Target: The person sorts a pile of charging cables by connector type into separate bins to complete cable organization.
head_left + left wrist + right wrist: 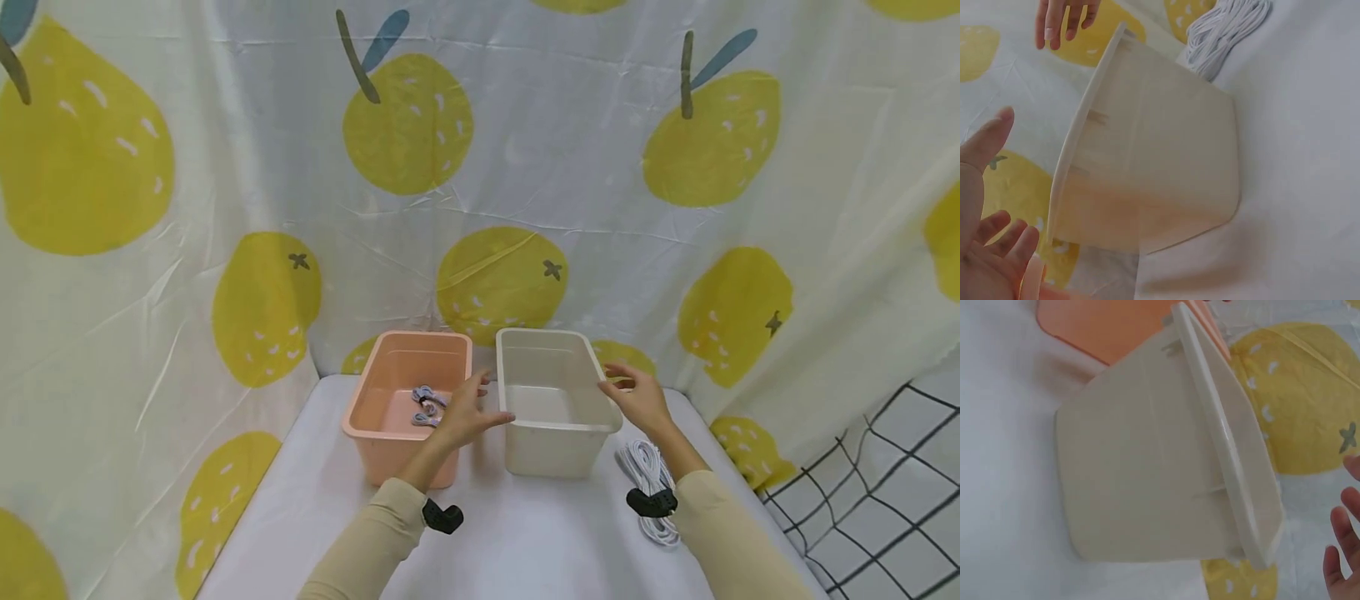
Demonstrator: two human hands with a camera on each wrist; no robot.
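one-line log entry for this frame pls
left hand: open, at white bin left rim | right hand: open, at right rim | pink bin: holds small items | white cord: on table

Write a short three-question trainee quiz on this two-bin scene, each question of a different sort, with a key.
1. True or false: the white bin holds small bundled items.
2. Which lies on the table right of the white bin? A) scissors B) coiled white cord C) a cup
3. Fill in: the left hand and right hand sit either side of the ____ bin, fingers relaxed.

Key: 1 false, the bundles lie in the pink bin; 2 B; 3 white.
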